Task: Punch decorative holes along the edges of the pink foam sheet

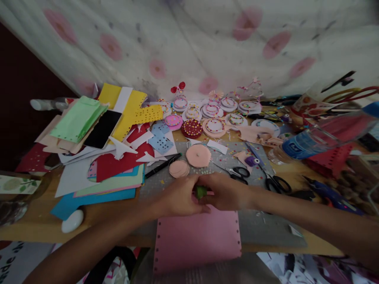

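Note:
My left hand [182, 197] and my right hand [226, 192] meet over the near part of the grey cutting mat [266, 225]. Both are closed around a small green object [201, 192], whose kind is mostly hidden by the fingers. Directly below them, at the far edge of a pink sheet [198, 240], the fingers overlap the paper. The sheet has punched holes along its left and right sides and hangs over the table's front edge. Just beyond the hands lie peach paper discs [198, 156] and black-handled scissors [239, 173].
Coloured papers [112, 189] and a phone [103, 128] pile up at left, near a white egg-shaped object [72, 221]. Round beaded paper pieces [213, 110] line the back. At right are larger scissors [276, 183], a water bottle [314, 140] and a blue glue gun [331, 195].

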`<state>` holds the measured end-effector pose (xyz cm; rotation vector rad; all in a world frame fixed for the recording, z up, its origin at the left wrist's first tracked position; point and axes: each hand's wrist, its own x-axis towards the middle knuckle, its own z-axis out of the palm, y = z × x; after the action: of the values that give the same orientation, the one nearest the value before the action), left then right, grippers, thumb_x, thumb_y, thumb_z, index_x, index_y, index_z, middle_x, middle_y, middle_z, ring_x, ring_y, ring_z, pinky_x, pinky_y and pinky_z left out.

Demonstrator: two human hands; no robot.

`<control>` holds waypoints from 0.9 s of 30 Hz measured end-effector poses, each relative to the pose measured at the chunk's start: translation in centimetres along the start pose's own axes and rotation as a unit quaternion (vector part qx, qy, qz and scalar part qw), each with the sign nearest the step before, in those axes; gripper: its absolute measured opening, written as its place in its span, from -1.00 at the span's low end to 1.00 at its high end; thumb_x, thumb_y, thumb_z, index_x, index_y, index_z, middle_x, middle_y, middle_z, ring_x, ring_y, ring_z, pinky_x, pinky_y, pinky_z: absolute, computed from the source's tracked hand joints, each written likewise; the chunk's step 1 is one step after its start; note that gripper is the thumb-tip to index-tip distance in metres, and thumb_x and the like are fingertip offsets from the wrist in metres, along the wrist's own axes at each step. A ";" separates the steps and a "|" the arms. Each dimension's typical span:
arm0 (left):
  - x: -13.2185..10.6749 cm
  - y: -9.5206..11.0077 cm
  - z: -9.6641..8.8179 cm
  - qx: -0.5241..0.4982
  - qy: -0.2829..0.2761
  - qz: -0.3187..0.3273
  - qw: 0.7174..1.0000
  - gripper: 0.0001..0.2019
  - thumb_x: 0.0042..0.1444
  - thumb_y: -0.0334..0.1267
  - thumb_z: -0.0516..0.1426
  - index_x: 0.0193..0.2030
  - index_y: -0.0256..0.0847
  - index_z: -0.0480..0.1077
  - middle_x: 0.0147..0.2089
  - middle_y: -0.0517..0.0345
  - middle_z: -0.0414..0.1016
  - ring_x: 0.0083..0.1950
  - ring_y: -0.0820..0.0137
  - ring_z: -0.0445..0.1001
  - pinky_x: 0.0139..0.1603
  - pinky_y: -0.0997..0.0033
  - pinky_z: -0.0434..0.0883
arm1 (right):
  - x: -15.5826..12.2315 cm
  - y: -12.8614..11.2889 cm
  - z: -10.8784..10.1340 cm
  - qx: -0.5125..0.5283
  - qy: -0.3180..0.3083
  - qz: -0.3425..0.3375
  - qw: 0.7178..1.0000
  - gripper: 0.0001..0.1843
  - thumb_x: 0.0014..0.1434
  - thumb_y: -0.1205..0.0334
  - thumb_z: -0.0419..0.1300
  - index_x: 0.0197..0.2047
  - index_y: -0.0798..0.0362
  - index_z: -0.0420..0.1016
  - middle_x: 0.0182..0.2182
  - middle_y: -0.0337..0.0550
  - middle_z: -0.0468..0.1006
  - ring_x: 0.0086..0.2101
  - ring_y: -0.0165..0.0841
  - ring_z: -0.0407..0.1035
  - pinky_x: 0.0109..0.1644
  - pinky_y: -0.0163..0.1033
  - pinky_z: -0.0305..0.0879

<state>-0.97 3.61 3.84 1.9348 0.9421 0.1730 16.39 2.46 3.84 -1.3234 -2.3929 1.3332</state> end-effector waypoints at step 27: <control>0.6 -2.3 1.4 0.026 0.039 0.049 0.998 -0.65 -0.08 -0.32 0.20 -0.09 -0.27 0.38 -0.17 0.02 0.53 -0.17 0.24 0.49 -0.19 0.35 0.38 | 0.7 0.7 1.8 -0.047 0.054 0.029 0.997 -0.79 -0.03 0.45 0.15 -0.26 0.15 0.46 -0.27 -0.01 0.58 -0.26 -0.24 0.46 -0.28 -0.29 0.24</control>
<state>-1.17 3.60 1.07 2.0359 0.9100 0.2847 15.56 1.93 1.99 -1.4606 -2.3898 1.1432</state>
